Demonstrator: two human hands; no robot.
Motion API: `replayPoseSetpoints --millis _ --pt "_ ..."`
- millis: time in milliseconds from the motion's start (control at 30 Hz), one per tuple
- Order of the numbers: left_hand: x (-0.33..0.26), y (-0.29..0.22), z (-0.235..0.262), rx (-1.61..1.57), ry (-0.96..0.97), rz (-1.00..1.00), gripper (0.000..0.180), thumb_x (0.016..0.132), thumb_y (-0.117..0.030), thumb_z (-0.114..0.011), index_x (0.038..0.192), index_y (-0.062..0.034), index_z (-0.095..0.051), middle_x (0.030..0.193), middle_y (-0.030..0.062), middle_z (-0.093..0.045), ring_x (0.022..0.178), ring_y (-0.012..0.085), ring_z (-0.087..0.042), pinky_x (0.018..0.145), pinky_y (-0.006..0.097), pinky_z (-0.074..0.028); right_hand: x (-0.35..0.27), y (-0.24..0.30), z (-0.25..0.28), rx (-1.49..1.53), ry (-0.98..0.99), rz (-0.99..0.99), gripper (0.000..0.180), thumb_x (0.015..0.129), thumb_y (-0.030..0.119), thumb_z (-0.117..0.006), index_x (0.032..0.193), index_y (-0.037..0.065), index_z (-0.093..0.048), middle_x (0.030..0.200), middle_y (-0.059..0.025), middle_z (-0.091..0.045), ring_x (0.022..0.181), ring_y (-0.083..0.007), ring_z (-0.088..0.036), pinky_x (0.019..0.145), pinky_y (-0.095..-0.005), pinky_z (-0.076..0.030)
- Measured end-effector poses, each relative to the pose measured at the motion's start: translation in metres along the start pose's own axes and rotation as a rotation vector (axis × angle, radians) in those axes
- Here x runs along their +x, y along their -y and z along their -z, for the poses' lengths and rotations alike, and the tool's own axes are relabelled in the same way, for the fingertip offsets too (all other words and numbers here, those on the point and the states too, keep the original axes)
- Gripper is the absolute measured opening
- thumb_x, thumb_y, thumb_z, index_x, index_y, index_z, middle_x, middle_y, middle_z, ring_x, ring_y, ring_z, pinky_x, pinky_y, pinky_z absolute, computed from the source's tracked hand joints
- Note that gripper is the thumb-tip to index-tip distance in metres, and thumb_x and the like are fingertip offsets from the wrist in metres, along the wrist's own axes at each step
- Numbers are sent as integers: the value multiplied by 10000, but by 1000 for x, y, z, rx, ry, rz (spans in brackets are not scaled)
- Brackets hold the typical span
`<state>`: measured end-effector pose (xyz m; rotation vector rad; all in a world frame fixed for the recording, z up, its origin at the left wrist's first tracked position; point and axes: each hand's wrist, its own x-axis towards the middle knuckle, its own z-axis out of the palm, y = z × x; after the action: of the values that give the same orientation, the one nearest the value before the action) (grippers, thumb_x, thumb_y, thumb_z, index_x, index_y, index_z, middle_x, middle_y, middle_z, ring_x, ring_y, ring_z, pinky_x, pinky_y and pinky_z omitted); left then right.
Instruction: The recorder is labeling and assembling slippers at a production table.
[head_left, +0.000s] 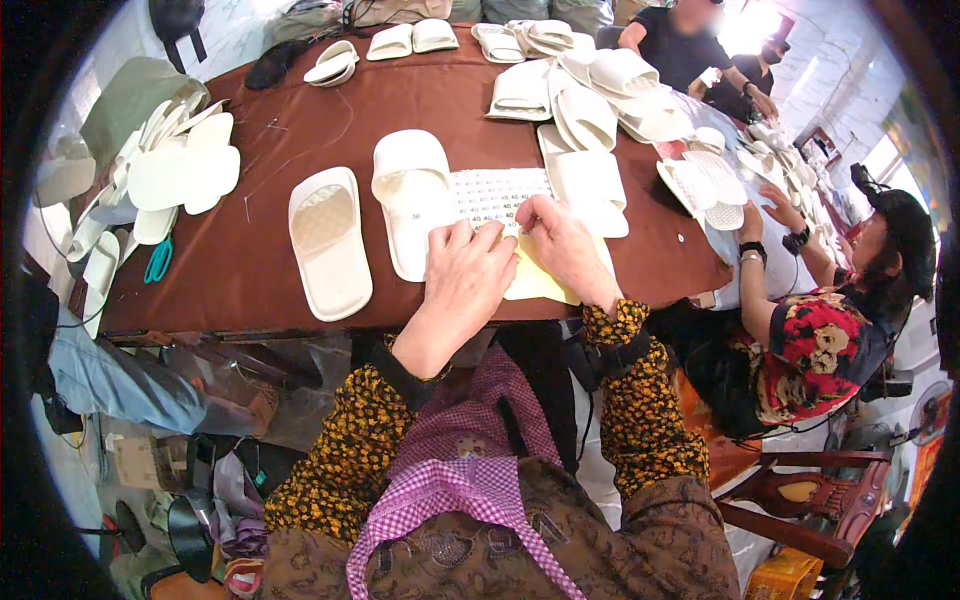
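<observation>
On the brown-covered table in front of me lies a white sheet of small printed stickers (480, 190), its yellow backing (540, 280) showing at the near edge. My left hand (468, 265) is closed at the sheet's near left part, fingers curled and their tips partly hidden. Thumb and forefinger of my right hand (565, 240) pinch at the sheet close beside it. Just left of the sheet stands a cream slide sandal (418, 235) with a small printed mark on its insole. Farther left is a second cream slide sandal (330, 245).
Several cream sandals (585, 120) are piled at the right back, more (413, 38) along the far edge. Pale soles (185, 165) fill a bag at left, near teal-handled scissors (158, 260). A co-worker (830, 330) handles sandals at right; others sit behind. A wooden chair (810, 500) stands lower right.
</observation>
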<state>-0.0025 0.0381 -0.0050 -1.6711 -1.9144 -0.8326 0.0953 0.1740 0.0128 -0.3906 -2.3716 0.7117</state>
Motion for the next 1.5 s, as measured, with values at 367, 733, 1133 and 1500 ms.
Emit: replayPoseSetpoints --millis 367,733,1133,1500 --pt "0 0 3 4 10 5 171 789 -195 -637 944 -124 -653 1023 5 -593 909 217 -510 832 380 -358 0 2 1 87 -21 9 153 766 -59 -448 857 11 -549 777 -158 -586 778 -324 -566 705 -397 -457" --pt "3 -1 5 19 40 11 174 788 -197 -635 946 -127 -656 1024 5 -600 906 218 -513 829 385 -359 1 0 6 134 31 -49 178 816 -38 -402 927 10 -533 800 -125 -564 782 -231 -567 743 -324 -466" --pt "1 -3 6 21 18 25 164 795 -207 -628 940 -134 -655 1008 -4 -593 898 211 -507 833 383 -360 2 -2 4 46 16 8 122 793 -44 -460 878 2 -534 814 -176 -583 826 -348 -570 719 -398 -460" --pt "2 0 3 -12 11 18 173 796 -201 -627 947 -120 -653 1000 -9 -583 883 203 -491 832 374 -357 2 -5 2 77 29 2 135 812 -34 -430 907 6 -518 796 -156 -574 802 -308 -574 727 -372 -463"
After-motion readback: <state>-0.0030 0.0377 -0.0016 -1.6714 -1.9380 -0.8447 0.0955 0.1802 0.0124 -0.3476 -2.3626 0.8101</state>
